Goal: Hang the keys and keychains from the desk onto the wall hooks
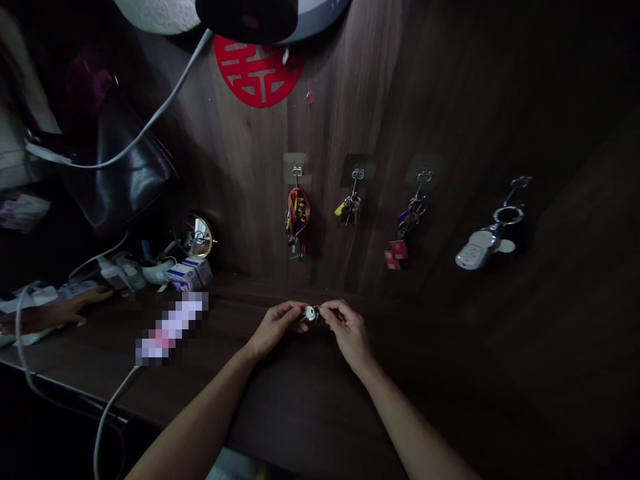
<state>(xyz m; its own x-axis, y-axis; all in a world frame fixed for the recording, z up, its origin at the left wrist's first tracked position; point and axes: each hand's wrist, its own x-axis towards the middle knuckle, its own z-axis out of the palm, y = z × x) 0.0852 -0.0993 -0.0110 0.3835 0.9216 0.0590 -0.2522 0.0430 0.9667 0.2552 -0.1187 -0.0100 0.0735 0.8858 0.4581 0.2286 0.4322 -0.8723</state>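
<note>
My left hand (281, 325) pinches a silver key (311, 313) between thumb and fingers, low over the dark wooden surface. Close beside it, my right hand (349, 328) is closed, with thumb and forefinger on a thin metal key ring (317, 309) at the key's right side. The fingers partly hide the key and ring. On the wall above hang a beaded colourful lanyard (299, 217), a bunch of keys with a yellow tag (354, 208), keys with red tags (399, 250) and a silver car-shaped key fob (477, 249), each from its own hook.
At left on the dark desk (240, 407) lie a blurred-out item with a white cable (107, 407), small boxes (190, 273), a round mirror (199, 237) and a brown hand-like shape (70, 305). A black bag (130, 170) hangs above. Red paper decoration (260, 73) is on the wall.
</note>
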